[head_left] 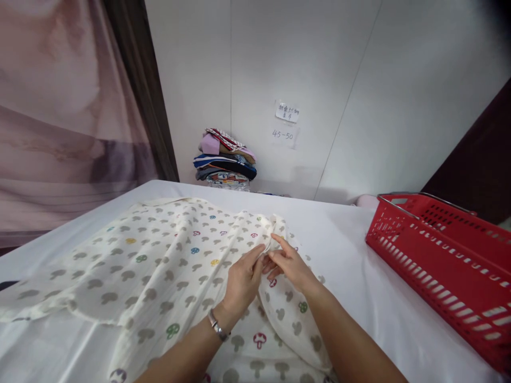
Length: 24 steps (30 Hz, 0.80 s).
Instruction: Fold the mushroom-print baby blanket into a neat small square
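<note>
A cream cloth printed with grey and coloured mushrooms lies spread over the white-covered table, with soft folds running along it. It looks like a garment or blanket; its full shape is partly hidden by my arms. My left hand, with a metal band at the wrist, pinches the cloth's edge near its right side. Right beside it, my right hand also has its fingers on that edge, thumb and fingertips close to the left hand's. Below the hands, a flap of the cloth hangs in a loose curve.
On the right stands a red plastic basket with a metal handle. Behind the table is a stack of folded clothes against the wall. Handwritten paper notes are stuck to the wall. A pinkish curtain hangs at the left.
</note>
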### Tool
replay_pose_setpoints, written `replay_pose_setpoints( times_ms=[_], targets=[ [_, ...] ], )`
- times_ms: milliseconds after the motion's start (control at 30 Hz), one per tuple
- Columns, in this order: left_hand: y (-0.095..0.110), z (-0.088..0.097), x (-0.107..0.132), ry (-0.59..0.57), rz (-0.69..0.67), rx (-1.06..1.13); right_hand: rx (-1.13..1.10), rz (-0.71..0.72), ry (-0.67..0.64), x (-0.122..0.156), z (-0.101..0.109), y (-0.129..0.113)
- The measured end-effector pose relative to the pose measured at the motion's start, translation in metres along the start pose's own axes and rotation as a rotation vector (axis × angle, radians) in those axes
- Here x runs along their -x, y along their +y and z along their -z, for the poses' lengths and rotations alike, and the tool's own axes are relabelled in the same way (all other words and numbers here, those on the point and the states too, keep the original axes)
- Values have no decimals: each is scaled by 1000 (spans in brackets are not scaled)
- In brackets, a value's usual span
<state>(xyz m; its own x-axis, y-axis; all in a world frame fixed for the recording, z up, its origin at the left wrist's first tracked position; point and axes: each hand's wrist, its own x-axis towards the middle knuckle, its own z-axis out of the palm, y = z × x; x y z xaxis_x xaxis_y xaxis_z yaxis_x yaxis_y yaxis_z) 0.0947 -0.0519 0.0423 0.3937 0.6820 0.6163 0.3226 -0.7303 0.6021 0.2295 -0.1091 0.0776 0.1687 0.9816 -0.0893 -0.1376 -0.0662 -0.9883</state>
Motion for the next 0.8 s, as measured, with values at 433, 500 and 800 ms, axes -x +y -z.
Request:
replay_pose_setpoints(
  times_ms=[433,500,800],
  targets=[
    [8,0,3,-13,109,68,38,3,-92,1,-5,2],
    [12,-3,6,-32,129,177,46,12,-68,0,-5,5],
    [30,-3,13,-236,176,610,345,182,126,5,12,5]
  ],
)
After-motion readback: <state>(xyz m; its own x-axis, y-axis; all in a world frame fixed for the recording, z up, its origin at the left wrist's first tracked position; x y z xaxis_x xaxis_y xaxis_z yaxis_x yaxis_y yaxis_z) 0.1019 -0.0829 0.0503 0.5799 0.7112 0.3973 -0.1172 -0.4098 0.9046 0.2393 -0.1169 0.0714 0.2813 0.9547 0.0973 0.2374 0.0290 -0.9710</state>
